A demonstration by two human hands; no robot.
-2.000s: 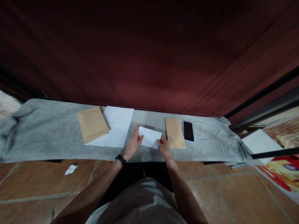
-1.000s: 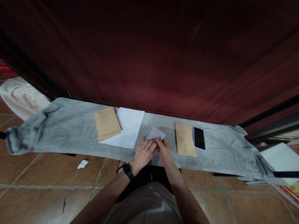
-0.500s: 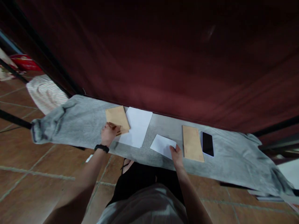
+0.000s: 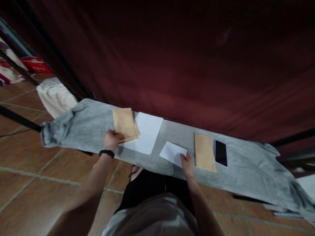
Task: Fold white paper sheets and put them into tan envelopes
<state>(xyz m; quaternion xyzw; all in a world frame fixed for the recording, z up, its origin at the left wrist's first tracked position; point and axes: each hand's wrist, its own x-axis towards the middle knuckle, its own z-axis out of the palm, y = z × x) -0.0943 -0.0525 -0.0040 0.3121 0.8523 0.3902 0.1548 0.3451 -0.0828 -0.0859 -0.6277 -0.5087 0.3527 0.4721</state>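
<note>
My left hand (image 4: 111,139), with a black band on the wrist, grips the near edge of the top brown envelope (image 4: 125,125) of a small stack and lifts it a little. That stack overlaps a pile of white sheets (image 4: 146,132). My right hand (image 4: 187,162) holds the near right corner of a folded white paper (image 4: 172,153) lying on the grey cloth (image 4: 78,126). To the right of the paper lies a single brown envelope (image 4: 204,151).
A black phone (image 4: 220,153) lies face up beside the single envelope. A dark red curtain (image 4: 187,65) hangs right behind the cloth-covered surface. Below is brown tiled floor (image 4: 29,183). A striped cloth (image 4: 55,96) and black bars sit at the far left.
My left hand left the folded paper and went left to the envelope stack, where it now lifts the top envelope. My right hand stays on the paper. The view has swung left.
</note>
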